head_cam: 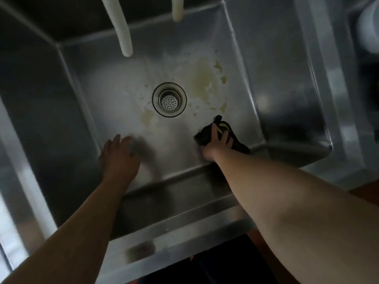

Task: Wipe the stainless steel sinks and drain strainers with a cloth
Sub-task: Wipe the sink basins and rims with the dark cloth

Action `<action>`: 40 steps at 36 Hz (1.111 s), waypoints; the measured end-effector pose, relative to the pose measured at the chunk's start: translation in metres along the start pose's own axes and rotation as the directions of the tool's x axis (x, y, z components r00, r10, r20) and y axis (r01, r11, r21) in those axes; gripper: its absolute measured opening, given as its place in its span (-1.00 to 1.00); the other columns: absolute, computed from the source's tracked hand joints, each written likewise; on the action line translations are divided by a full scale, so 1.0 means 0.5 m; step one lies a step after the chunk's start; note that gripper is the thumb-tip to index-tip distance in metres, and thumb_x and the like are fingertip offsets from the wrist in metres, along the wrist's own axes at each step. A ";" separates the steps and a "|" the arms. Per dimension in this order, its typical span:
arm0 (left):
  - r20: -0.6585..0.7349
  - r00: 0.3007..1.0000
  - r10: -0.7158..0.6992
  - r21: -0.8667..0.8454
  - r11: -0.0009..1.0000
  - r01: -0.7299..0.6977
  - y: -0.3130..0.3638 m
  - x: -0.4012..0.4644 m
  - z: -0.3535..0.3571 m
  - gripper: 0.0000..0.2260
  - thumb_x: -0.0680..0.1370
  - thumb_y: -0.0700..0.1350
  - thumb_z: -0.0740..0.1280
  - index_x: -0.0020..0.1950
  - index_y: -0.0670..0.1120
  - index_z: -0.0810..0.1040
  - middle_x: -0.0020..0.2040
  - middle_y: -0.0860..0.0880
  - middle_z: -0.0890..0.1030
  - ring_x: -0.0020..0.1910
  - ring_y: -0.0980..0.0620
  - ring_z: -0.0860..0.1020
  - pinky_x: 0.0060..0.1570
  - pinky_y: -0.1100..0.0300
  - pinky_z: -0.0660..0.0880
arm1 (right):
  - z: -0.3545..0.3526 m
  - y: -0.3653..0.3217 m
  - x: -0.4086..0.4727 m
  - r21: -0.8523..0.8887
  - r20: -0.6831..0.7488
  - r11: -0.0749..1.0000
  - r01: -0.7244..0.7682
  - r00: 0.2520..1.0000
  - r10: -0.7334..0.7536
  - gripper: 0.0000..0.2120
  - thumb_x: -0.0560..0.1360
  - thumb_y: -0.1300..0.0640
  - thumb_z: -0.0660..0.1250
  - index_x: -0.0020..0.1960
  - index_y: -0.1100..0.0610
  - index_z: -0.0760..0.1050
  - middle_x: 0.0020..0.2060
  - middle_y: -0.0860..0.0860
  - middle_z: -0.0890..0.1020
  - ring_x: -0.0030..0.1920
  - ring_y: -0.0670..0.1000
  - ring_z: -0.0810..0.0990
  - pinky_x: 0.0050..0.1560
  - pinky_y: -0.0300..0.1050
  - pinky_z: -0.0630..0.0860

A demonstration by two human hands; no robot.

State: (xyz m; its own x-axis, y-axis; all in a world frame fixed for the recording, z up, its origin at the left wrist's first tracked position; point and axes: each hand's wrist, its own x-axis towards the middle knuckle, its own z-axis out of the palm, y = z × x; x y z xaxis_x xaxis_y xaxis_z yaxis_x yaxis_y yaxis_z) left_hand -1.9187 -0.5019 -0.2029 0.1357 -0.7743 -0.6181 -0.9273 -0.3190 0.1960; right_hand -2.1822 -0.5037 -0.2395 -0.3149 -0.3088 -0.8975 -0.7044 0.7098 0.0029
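Right hand [215, 140] clamps the dark cloth [207, 134] flat on the sink [180, 138] floor, near-right of the strainer [169, 99], likely to scrub. Left hand [119, 156], fingers apart, empty, near-left of strainer; probably bracing. Yellowish stains [203, 80] beyond strainer remain unwiped.
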 end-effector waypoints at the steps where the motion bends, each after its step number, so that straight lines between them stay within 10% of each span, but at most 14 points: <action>1: -0.003 0.999 -0.033 -0.007 0.999 0.033 0.000 0.014 0.009 -0.47 0.58 -0.11 0.25 0.56 -0.01 0.27 0.59 -0.12 0.18 0.55 -0.22 0.13 0.49 -0.15 0.14 | 0.013 -0.001 0.008 -0.009 -0.002 1.000 -0.025 1.000 0.025 -0.23 0.67 -0.04 0.12 0.54 -0.22 -0.44 0.58 0.08 -0.34 0.57 0.25 -0.31 0.53 0.33 -0.13; 15: 0.076 0.997 0.016 0.157 0.987 -0.028 -0.052 0.087 0.139 -0.38 0.64 0.22 0.03 0.58 0.23 -0.28 0.61 -0.06 -0.29 0.58 -0.24 -0.21 0.52 -0.19 -0.15 | -0.115 -0.075 0.191 0.683 -0.275 0.682 -0.263 0.772 0.573 -0.27 0.64 -0.15 0.06 0.61 -0.04 -0.32 0.58 0.28 -0.21 0.55 0.40 -0.16 0.48 0.34 -0.21; 20: 0.054 0.998 0.034 0.117 0.992 -0.040 -0.060 0.096 0.153 -0.37 0.64 0.22 0.03 0.55 0.28 -0.32 0.60 -0.02 -0.34 0.58 -0.20 -0.27 0.52 -0.19 -0.19 | -0.121 -0.169 0.214 0.208 -0.454 0.974 0.085 0.891 0.019 -0.37 0.65 -0.16 -0.03 0.58 -0.21 -0.32 0.60 0.10 -0.29 0.56 0.28 -0.33 0.42 0.45 -0.22; 28: 0.055 0.998 0.033 0.121 0.992 -0.039 -0.064 0.099 0.154 -0.37 0.64 0.23 0.04 0.55 0.28 -0.32 0.58 0.01 -0.39 0.57 -0.20 -0.29 0.52 -0.19 -0.20 | 0.025 -0.123 0.127 -0.312 -0.368 0.838 0.448 0.756 -0.542 -0.34 0.63 -0.22 0.04 0.59 -0.23 -0.26 0.62 -0.08 -0.19 0.59 0.05 -0.28 0.47 0.33 -0.17; 34: 0.044 0.999 0.013 0.107 0.994 -0.018 -0.054 0.092 0.154 -0.37 0.65 0.20 0.05 0.57 0.24 -0.29 0.60 -0.03 -0.34 0.57 -0.21 -0.27 0.52 -0.19 -0.21 | 0.083 0.014 0.080 0.165 -0.366 0.986 -0.025 0.927 0.085 -0.27 0.61 -0.30 -0.05 0.58 -0.11 -0.39 0.59 -0.10 -0.31 0.58 0.02 -0.32 0.49 0.34 -0.12; 40: 0.040 0.999 0.021 0.089 0.996 -0.025 -0.058 0.089 0.160 -0.38 0.64 0.22 0.01 0.55 0.26 -0.34 0.59 -0.03 -0.36 0.57 -0.20 -0.31 0.51 -0.21 -0.24 | 0.004 -0.094 0.131 0.665 -0.198 0.697 -0.267 0.838 0.509 -0.25 0.64 -0.22 0.00 0.60 0.04 -0.34 0.60 0.06 -0.29 0.58 0.23 -0.30 0.50 0.26 -0.28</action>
State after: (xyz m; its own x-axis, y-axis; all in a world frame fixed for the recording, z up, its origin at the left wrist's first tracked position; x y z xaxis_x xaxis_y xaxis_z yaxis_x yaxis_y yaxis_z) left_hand -1.9139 -0.4832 -0.2970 0.1022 -0.7586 -0.6435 -0.9577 -0.2501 0.1427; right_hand -2.1684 -0.5562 -0.2992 -0.7480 -0.0227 -0.6633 0.0160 0.9985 -0.0522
